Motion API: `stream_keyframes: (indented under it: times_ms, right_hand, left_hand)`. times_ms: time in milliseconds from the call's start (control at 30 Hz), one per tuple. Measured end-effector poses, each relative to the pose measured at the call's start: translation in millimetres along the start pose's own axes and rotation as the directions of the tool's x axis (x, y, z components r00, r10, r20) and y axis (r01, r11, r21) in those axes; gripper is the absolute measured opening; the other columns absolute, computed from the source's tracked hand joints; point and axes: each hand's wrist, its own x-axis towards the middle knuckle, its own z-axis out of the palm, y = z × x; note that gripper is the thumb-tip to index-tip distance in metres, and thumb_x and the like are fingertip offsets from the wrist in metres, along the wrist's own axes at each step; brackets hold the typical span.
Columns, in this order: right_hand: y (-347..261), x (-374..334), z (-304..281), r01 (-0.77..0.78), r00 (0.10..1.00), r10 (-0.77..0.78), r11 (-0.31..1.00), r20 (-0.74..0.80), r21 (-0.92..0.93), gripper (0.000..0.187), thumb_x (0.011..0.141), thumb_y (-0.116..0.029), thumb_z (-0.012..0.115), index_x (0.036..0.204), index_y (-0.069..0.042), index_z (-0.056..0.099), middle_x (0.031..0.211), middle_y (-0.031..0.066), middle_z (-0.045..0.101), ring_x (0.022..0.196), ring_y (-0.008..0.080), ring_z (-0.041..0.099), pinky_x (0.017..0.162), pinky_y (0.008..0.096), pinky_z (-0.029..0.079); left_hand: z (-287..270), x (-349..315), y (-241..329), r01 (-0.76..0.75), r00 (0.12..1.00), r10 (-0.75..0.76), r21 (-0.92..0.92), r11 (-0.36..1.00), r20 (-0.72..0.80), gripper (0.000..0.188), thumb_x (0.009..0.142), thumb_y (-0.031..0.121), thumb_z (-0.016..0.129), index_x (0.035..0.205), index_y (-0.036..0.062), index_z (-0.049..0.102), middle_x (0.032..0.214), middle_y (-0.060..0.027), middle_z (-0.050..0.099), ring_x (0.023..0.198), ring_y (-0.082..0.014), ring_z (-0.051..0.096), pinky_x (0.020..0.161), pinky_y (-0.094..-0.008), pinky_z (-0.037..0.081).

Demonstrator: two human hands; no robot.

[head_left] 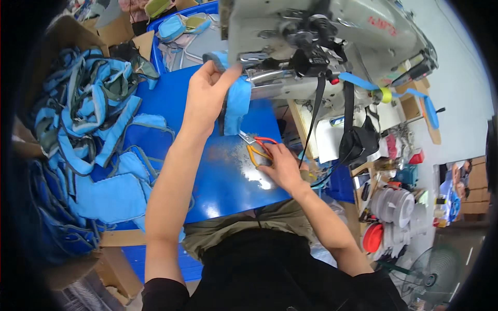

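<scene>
My left hand (205, 96) pinches a light blue fabric piece (238, 101) with dark edging, just by the working end of a sewing machine (280, 72). The piece hangs down toward the blue table top (218, 176). On the right, my right hand (284, 168) has its fingers closed on the handles of a pair of scissors (252, 140), one handle red and the other orange. Their metal blades point toward the lower end of the fabric and seem close to it. Whether the blade tips touch the cloth I cannot tell.
Blue fabric pieces with grey edging (111, 197) pile up on the left, beside a heaped box (85, 114). A blue bin (155, 49) stands behind. Blue tape (358, 81) feeds in from the right. Thread spools (394, 207) and a fan (430, 277) sit at right.
</scene>
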Motion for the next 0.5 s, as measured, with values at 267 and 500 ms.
stream_keyframes:
  times_ms: [267,500]
  right_hand:
    - [2.1,-5.2,2.3,-0.145,0.974,0.113,0.977,0.196,0.158,0.076,0.079,-0.019,0.082,0.144,-0.004,0.045,0.11,0.0225,0.068,0.102,0.0441,0.066,0.089,0.0491,0.055]
    - [-10.9,-42.1,-27.1,-0.407,0.887,0.027,0.521,0.462,0.75,0.08,0.087,-0.003,0.07,0.158,-0.003,0.035,0.088,0.0033,0.065,0.074,0.0081,0.059,0.065,0.0243,0.045]
  left_hand:
    - [-9.7,-6.1,-13.5,-0.005,0.999,0.008,-0.053,0.999,0.051,0.022,0.099,0.008,0.07,0.117,-0.0009,0.062,0.108,-0.0085,0.073,0.092,-0.0092,0.067,0.081,-0.0249,0.054]
    - [-26.9,-36.1,-1.5,-0.086,0.996,0.085,0.045,0.995,0.023,0.018,0.098,0.005,0.07,0.114,0.0013,0.061,0.111,-0.0077,0.072,0.097,-0.009,0.066,0.088,-0.0251,0.051]
